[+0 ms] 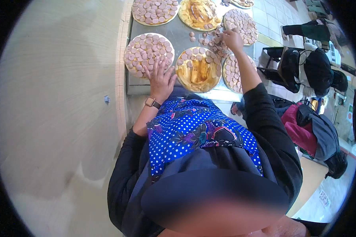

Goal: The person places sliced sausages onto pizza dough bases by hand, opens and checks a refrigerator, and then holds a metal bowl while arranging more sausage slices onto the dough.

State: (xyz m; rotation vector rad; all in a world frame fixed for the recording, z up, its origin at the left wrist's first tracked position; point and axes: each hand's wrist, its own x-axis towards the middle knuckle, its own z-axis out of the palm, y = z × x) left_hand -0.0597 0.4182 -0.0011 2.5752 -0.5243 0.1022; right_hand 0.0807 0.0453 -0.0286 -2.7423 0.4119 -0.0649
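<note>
My left hand lies with its fingers spread over the near edge of a round pizza base covered in sausage slices. My right hand reaches into a loose pile of sausage slices, its fingers bent and pinched on slices there; the fingertips are partly hidden. Between the hands is a sauced pizza base with sausage slices along its far edge only and brown-orange sauce showing elsewhere. Under my right forearm sits another slice-topped pizza base, partly covered by the arm.
The metal table also carries a slice-topped base, a sauced base and another topped base. A wall runs along the left. People in dark clothes and a person in a red top are at right.
</note>
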